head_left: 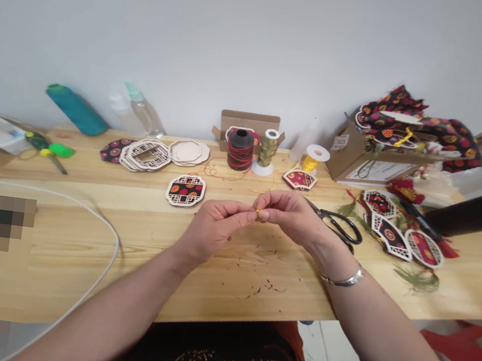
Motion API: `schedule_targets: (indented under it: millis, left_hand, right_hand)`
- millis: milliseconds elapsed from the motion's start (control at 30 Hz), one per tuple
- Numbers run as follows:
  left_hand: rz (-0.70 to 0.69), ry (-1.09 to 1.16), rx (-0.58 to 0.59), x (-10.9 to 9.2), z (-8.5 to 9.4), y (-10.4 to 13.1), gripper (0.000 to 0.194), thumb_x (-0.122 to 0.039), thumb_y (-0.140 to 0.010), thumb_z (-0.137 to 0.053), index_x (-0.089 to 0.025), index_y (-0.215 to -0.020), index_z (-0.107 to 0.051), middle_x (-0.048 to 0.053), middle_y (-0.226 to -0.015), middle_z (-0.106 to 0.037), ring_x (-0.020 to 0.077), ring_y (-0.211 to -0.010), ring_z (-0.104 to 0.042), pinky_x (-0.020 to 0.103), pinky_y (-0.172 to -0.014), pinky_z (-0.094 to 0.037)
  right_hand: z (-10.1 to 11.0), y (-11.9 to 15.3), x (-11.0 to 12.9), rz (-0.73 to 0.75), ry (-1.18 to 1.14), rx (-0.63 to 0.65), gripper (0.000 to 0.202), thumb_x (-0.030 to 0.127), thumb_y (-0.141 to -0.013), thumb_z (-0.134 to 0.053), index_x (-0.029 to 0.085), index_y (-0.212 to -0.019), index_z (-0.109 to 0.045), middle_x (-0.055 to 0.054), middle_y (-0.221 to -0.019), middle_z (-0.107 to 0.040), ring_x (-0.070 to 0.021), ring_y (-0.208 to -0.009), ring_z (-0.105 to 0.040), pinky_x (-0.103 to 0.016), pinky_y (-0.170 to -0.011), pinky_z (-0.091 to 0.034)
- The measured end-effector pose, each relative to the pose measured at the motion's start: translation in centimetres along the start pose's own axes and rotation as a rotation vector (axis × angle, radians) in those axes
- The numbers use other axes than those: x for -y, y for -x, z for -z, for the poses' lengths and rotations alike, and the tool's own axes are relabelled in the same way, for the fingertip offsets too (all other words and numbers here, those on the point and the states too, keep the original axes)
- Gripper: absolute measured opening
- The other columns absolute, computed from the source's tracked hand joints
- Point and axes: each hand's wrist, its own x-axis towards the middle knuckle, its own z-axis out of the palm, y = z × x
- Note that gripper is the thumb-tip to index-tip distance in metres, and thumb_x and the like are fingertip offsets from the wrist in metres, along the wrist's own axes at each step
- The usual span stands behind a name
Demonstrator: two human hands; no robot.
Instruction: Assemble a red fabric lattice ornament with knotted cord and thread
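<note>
Both hands meet over the middle of the wooden table, fingertips together. Between them shows a small bit of yellow cord (259,211). My left hand (217,224) pinches it from the left with thumb and index finger. From the right, my right hand (287,214) pinches the same cord; a silver bracelet circles that wrist. Black-handled scissors (341,227) lie just beyond the right wrist, partly hidden by it. To the left of the hands lies a patterned octagonal ornament (186,191). A yellow thread spool (313,159) stands behind the right hand.
Red cord spool (240,151) and olive spool (268,149) stand at the back. White lattice frames (150,155) are stacked back left. A cardboard box (358,157) with fabric stands back right, near finished ornaments (392,237). A white cable (100,216) curves across the left. Dark scraps dot the table (190,306).
</note>
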Motion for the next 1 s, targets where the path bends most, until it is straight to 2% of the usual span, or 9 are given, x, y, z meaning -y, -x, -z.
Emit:
schedule_targets:
  millis: [267,500,767,1000]
  left_hand:
    - [-0.002,0.137,0.014,0.2,0.11,-0.15,0.018,-0.034,-0.073,-0.076,-0.018,-0.082,-0.079,-0.007,-0.046,-0.041,0.0032,-0.045,-0.027,0.019,-0.042,-0.02]
    - [0.007,0.11,0.021,0.06,0.11,0.07,0.02,-0.035,-0.073,-0.076,-0.018,-0.081,-0.078,-0.007,-0.045,-0.04,0.0041,-0.045,-0.026,0.02,-0.042,-0.019]
    - [0.022,0.079,-0.002,0.27,-0.02,-0.17,0.024,-0.039,-0.072,-0.076,-0.016,-0.08,-0.078,-0.007,-0.044,-0.037,0.0037,-0.043,-0.027,0.019,-0.042,-0.018]
    - [0.05,0.036,-0.013,0.17,-0.04,-0.21,0.034,-0.042,-0.072,-0.075,-0.014,-0.09,-0.078,-0.007,-0.045,-0.037,0.0038,-0.043,-0.026,0.02,-0.042,-0.017]
  right_hand:
    - [0.36,0.04,0.19,0.018,0.001,0.026,0.015,0.023,-0.071,-0.079,0.016,-0.083,-0.073,0.002,-0.073,-0.069,-0.007,-0.067,-0.059,-0.022,-0.066,-0.043]
    - [0.52,0.06,0.21,0.029,0.025,0.043,0.014,0.025,-0.073,-0.078,0.016,-0.082,-0.073,0.002,-0.072,-0.069,-0.0063,-0.065,-0.059,-0.021,-0.065,-0.043]
    - [0.18,0.02,0.41,0.016,0.075,-0.016,0.018,0.031,-0.071,-0.08,0.016,-0.076,-0.072,0.001,-0.07,-0.07,-0.0084,-0.067,-0.062,-0.024,-0.069,-0.047]
    - [-0.13,0.04,0.63,0.01,0.105,-0.044,0.021,0.034,-0.069,-0.081,0.016,-0.075,-0.071,0.001,-0.069,-0.069,-0.0082,-0.065,-0.06,-0.024,-0.069,-0.047]
